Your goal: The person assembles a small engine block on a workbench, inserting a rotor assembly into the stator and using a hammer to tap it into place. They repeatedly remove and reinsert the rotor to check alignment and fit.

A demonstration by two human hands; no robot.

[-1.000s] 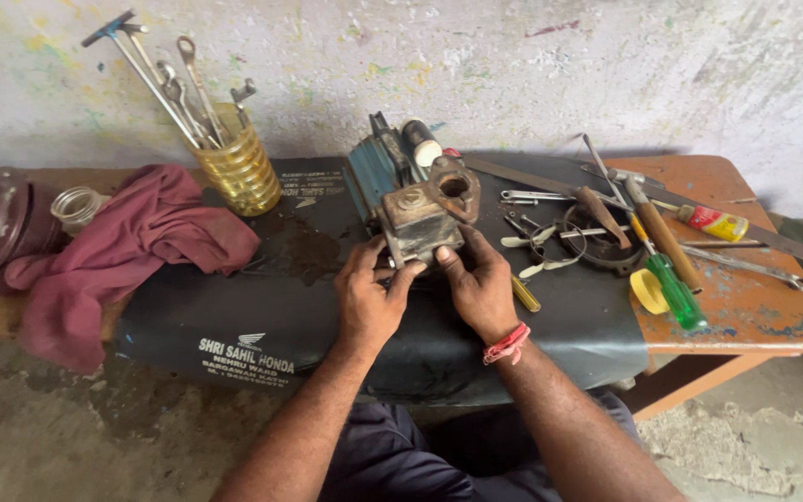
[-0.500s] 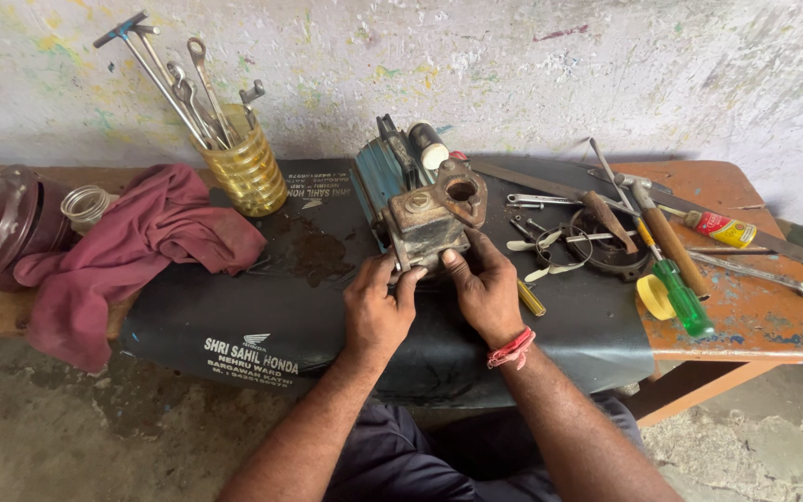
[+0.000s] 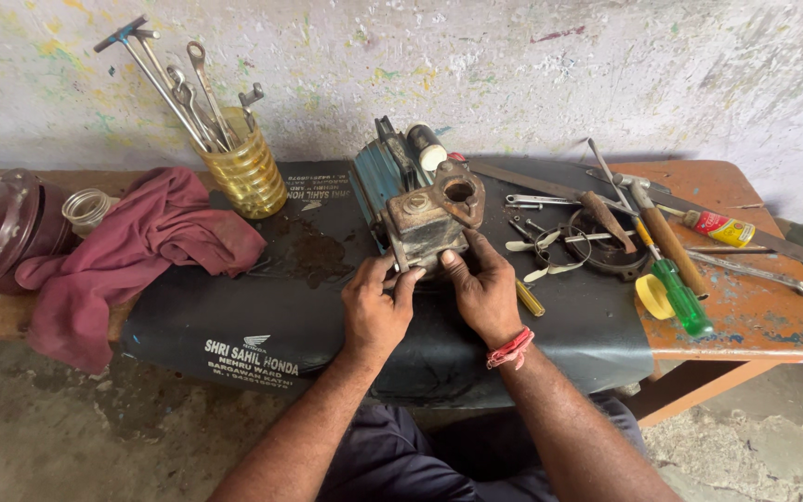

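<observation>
Paint-flecked wall behind, cluttered table [image 3: 745, 321] under a black mat [image 3: 262, 307]. Fingers [image 3: 400, 277] of the left hand [image 3: 374, 311] were curled and pinching the near edge of a grimy metal engine part [image 3: 425, 223]; the right hand [image 3: 485, 293] pressed its other side, thumb on top. It sat on the mat, mid-table. I'd say grip it firmly and keep it flat. Screwdrivers [image 3: 676, 279] lay to the right.

left of the grip the black mat [image 3: 262, 307] lies bare as far as the red cloth [image 3: 141, 251]. right of it, pliers [image 3: 541, 246], a dark ring [image 3: 606, 251] and screwdrivers [image 3: 676, 279] crowd the counter [image 3: 755, 316]. behind it a blue box [image 3: 378, 177] blocks the way.
</observation>
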